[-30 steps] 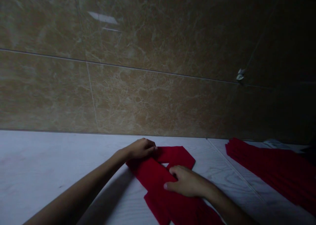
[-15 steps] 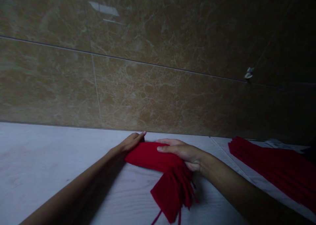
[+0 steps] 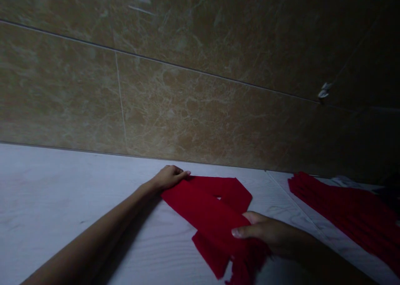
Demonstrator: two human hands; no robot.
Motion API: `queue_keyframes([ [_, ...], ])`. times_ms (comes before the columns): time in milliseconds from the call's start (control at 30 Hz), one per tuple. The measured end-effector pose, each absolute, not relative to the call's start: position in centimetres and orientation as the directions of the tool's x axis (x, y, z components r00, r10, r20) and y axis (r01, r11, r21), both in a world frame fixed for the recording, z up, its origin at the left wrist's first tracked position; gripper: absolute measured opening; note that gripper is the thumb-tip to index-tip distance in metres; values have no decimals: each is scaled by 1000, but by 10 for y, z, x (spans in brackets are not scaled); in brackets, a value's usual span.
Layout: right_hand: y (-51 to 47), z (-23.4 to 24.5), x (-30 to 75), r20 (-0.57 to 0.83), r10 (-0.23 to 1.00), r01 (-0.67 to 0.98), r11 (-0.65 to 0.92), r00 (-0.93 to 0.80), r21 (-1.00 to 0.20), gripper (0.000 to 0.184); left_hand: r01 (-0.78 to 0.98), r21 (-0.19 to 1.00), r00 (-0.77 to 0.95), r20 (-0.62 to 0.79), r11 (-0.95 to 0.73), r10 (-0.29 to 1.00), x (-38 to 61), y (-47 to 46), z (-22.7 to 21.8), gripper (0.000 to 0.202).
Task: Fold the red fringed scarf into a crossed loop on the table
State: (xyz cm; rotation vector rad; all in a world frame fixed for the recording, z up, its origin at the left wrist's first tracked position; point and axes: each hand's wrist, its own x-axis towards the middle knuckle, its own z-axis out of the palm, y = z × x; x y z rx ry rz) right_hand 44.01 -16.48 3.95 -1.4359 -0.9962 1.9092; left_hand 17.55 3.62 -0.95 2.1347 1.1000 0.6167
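A red fringed scarf (image 3: 210, 212) lies folded on the white wood-grain table (image 3: 62, 193), near the tiled wall. My left hand (image 3: 168, 177) rests on the scarf's far left corner, fingers stretched flat and pressing it down. My right hand (image 3: 268, 234) is closed on the scarf's near end, thumb on top, fingers under the cloth by the fringe. The light is dim.
A second red cloth (image 3: 343, 214) lies stretched out at the right of the table, with something pale behind it. The brown marble-tiled wall (image 3: 200, 89) stands right behind the table. A small pale fitting (image 3: 324, 91) is stuck on the wall at the right.
The scarf, lifted and bunched between both hands half a second ago, now lies flat. My right hand has moved toward me along it to the fringed end. My left hand stays at the far corner.
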Motion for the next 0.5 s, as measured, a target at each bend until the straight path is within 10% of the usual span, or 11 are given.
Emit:
queue_keyframes([
  [500, -198, 20, 452, -662, 735, 178, -639, -146, -748, 61, 510, 722, 562, 132, -468, 817, 172, 42, -11, 59],
])
